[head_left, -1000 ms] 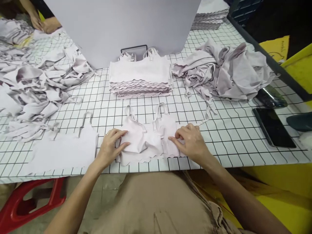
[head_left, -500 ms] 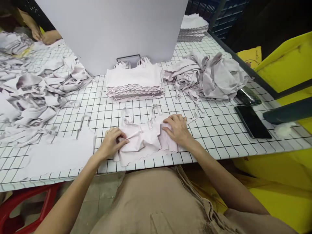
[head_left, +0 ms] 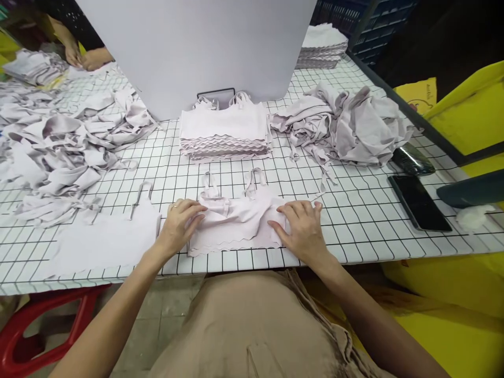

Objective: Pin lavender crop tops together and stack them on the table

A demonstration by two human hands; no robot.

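Note:
A pale pink strappy camisole (head_left: 240,220) with a wavy hem lies in front of me, its straps pointing away and its front creased. My left hand (head_left: 183,223) pinches its left side between thumb and fingers. At the opposite side, my right hand (head_left: 303,231) rests on the fabric with thumb and fingers apart. Another camisole (head_left: 110,241) is spread flat left of my left hand. Beyond the one between my hands stands a neat stack of folded camisoles (head_left: 224,128), wavy hems facing me.
A loose heap of pale garments (head_left: 79,136) covers the left; a crumpled pile (head_left: 350,123) lies right. A phone (head_left: 419,202) and dark bottle (head_left: 472,189) are near the right edge. A grey-white panel (head_left: 197,47) stands behind the stack. Another person's hands (head_left: 88,59) show far left.
The camisole between my hands lies flatter, its right part drawn out and hem straighter. My right hand has slid toward me and its fingers have spread. The view has shifted slightly left.

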